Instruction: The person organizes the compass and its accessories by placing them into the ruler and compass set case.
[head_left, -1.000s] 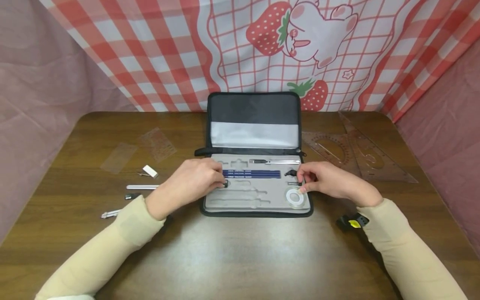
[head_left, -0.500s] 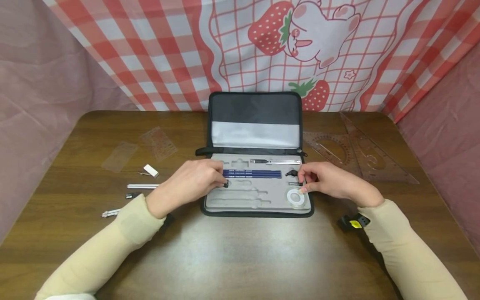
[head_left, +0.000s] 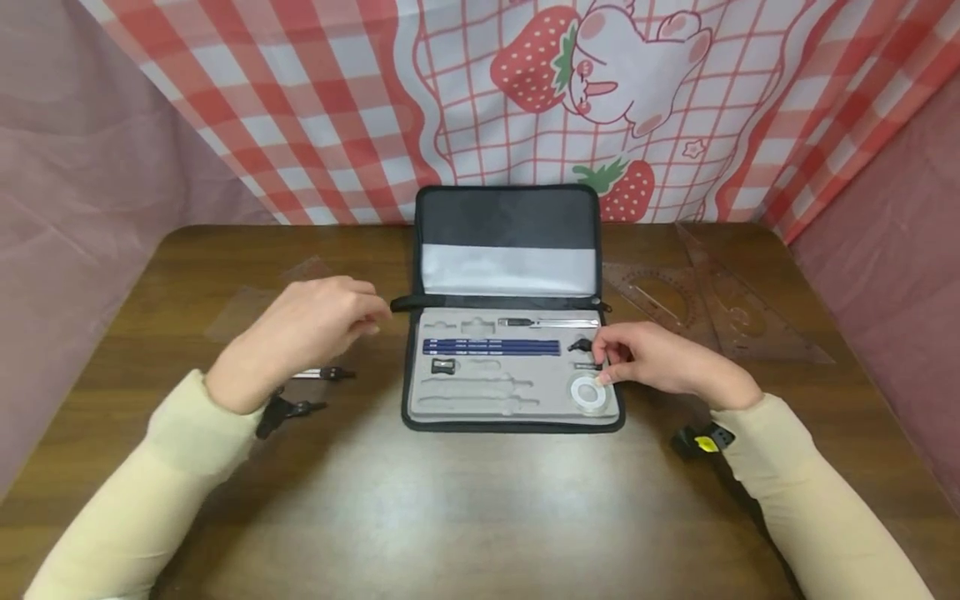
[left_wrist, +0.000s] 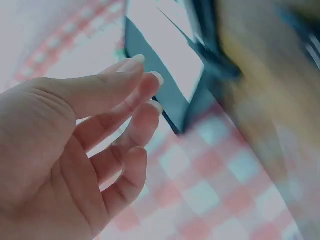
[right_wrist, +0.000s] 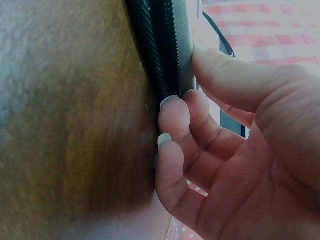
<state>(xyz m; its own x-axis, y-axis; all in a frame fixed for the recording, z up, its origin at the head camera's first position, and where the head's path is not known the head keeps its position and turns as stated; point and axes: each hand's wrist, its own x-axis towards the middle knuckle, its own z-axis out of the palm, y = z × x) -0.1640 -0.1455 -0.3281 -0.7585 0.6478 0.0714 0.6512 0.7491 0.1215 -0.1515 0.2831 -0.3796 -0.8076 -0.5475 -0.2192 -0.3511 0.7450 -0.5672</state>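
Your left hand (head_left: pixel 300 337) hangs above the left part of the counter (head_left: pixel 480 517), left of the drawing-set case (head_left: pixel 513 428); its grip is loosely rounded, thumb near the fingertips, with hold of nothing. Your right hand (head_left: pixel 660 358) is at the case's right edge, its grip closed in a pinch on it — thumb on one face, curled fingertips on the other, by the zip (right_wrist: pixel 172 45). The case lies spread in the middle of the counter, its lid (head_left: pixel 510 218) raised at the far side and its grey tray (head_left: pixel 472 418) facing up on the near side. In the tray, three blue pencils (head_left: pixel 491 347) lie side by side, with a black sharpener (head_left: pixel 443 365) just nearer, toward the left. A slim metal tool (head_left: pixel 555 322) lies at the far right; a small black piece (head_left: pixel 580 344) and a white ring (head_left: pixel 575 396) sit close to your right hand. Just nearer than your left fingers, a dark-tipped tool (head_left: pixel 322 373) rests on the counter, partly covered — clear plates (head_left: pixel 238 310) lie farther off, partly hidden too. Right of the case, two clear set squares (head_left: pixel 772 337) lie together. A checked cloth (head_left: pixel 465 108) hangs beyond the counter's far edge.
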